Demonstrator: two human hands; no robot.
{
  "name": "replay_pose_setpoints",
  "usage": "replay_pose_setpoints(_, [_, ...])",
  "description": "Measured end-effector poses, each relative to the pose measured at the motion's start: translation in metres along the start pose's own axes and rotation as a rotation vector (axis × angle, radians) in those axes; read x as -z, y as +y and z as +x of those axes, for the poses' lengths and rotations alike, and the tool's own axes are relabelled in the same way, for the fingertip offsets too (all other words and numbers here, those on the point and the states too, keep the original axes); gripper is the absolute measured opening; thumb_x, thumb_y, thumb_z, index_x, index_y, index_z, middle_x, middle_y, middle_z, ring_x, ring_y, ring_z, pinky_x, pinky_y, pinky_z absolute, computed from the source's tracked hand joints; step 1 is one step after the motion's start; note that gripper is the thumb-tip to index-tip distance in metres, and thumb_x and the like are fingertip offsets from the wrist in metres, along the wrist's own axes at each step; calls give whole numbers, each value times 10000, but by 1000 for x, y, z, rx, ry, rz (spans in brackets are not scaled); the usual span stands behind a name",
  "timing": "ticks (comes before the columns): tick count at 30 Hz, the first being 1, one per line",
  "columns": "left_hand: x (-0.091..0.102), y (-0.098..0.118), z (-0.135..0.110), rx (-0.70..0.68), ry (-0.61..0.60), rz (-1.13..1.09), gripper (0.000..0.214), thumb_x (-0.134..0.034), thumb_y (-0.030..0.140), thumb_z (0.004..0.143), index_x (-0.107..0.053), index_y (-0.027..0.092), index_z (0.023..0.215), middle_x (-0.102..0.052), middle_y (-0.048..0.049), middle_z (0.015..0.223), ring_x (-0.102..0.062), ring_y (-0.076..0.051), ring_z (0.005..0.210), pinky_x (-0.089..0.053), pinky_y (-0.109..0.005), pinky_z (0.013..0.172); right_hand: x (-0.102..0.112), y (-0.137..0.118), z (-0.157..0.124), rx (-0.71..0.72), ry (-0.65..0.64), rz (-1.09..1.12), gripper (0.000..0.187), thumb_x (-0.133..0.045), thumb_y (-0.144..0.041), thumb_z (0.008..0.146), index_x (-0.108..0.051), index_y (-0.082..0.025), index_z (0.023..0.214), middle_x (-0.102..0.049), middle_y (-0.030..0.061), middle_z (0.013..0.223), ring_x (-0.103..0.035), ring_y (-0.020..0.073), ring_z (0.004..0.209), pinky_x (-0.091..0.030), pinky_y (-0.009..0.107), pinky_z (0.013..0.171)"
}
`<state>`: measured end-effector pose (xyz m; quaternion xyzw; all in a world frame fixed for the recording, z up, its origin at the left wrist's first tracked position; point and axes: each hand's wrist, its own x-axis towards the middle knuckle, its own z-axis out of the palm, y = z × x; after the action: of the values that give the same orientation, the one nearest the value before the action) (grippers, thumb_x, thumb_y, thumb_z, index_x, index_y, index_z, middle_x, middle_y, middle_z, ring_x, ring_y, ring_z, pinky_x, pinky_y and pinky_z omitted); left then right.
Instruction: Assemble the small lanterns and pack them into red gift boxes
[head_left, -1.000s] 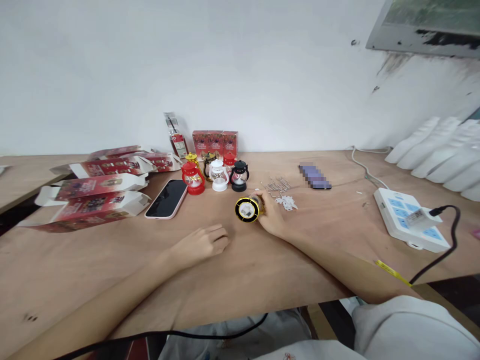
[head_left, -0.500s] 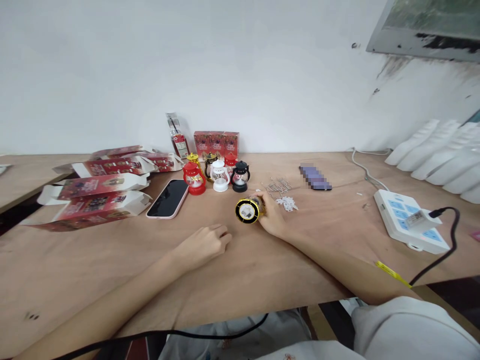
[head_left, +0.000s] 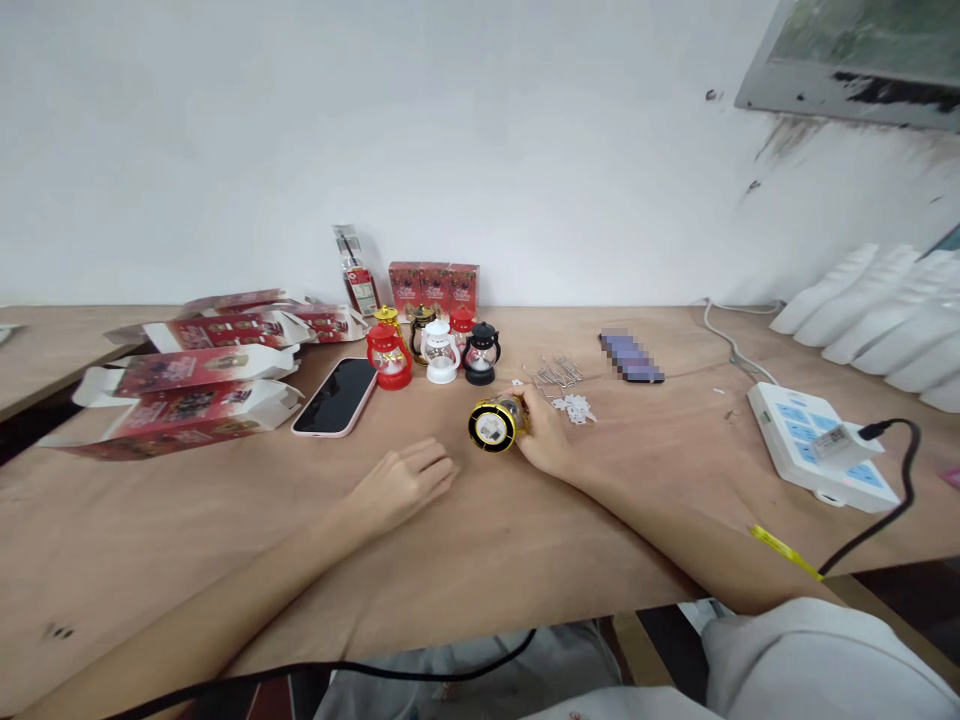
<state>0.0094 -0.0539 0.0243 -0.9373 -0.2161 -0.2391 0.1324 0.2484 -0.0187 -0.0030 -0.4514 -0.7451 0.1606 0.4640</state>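
Observation:
In my right hand (head_left: 546, 436) is a small gold lantern (head_left: 519, 406), tipped on its side. Its round base, black with a gold rim and a pale centre, faces toward me. My left hand (head_left: 409, 482) rests on the table just left of that base, holding nothing I can see; its fingers are loosely stretched out. Behind the hands stand several small lanterns, among them a red one (head_left: 390, 358), a white one (head_left: 441, 354) and a black one (head_left: 481, 355). Loose metal wire pieces (head_left: 556, 373) and small white pieces (head_left: 575, 408) lie beyond my right hand.
Opened red boxes (head_left: 202, 370) lie on the left beside a phone (head_left: 335, 398). Three closed boxes (head_left: 434, 288) and a bottle (head_left: 361, 285) stand by the wall. A purple item (head_left: 631, 356), a power strip (head_left: 814, 440) with cables and white stacked shapes (head_left: 877, 315) are to the right.
My left hand's fingers have straightened a little from a more curled pose. The gold lantern's base has shifted slightly left and toward me, still in my right hand.

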Motion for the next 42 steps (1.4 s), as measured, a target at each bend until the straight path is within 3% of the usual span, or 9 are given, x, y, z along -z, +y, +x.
replay_pose_setpoints(3, [9, 4, -2, -74, 213, -75, 236, -368, 156, 980, -593, 150, 1050, -695, -73, 910, -627, -140, 823, -475, -251, 693, -1, -7, -4, -6, -22, -1, 449, -456, -20, 603, -525, -211, 1004, -647, 48, 974, -600, 214, 918, -467, 352, 807])
replay_pose_setpoints(5, [16, 8, -3, -119, 272, -99, 262, -372, 132, 976, -555, 162, 1161, -706, -82, 1013, -635, -158, 933, -486, -282, 743, -4, -18, -9, -6, -43, 29, 462, -455, -19, 595, -522, -223, 1004, -652, 37, 976, -607, 205, 914, -472, 339, 805])
replay_pose_setpoints(11, [34, 16, -4, -133, 281, 23, 300, -488, 113, 931, -527, 195, 1217, -726, -61, 1060, -637, -164, 917, -452, -304, 707, -17, -46, -26, -41, -98, 145, 434, -504, -51, 612, -485, -242, 1001, -680, 29, 997, -635, 208, 868, -485, 334, 770])
replay_pose_setpoints(18, [39, 15, -5, -1, 202, 96, 440, -393, 164, 982, -346, 258, 1410, -721, -15, 1090, -606, -121, 899, -425, -281, 760, -17, -45, -25, -72, -77, 119, 383, -518, -74, 641, -484, -242, 984, -681, 23, 970, -628, 205, 831, -475, 326, 741])
replay_pose_setpoints(26, [24, 9, 2, -43, 391, 145, 483, -483, 139, 945, -380, 251, 1403, -754, 25, 934, -606, -107, 811, -377, -266, 676, -17, -44, -24, -102, -93, 118, 362, -529, -75, 658, -487, -234, 981, -671, 40, 982, -626, 212, 870, -477, 340, 770])
replay_pose_setpoints(30, [24, 7, 3, -38, 365, 153, 519, -535, 150, 920, -378, 298, 1392, -754, 52, 896, -615, -97, 790, -367, -263, 681, -18, -43, -24, -87, -87, 110, 396, -510, -53, 645, -483, -243, 992, -671, 27, 990, -629, 207, 887, -480, 343, 793])
replay_pose_setpoints(42, [24, 4, -2, -100, 343, 223, 282, -499, 127, 938, -556, 236, 1191, -754, 38, 930, -617, -111, 825, -352, -297, 686, -18, -42, -23, -92, -75, 143, 383, -536, -72, 640, -500, -237, 983, -680, 28, 987, -629, 201, 880, -482, 334, 791])
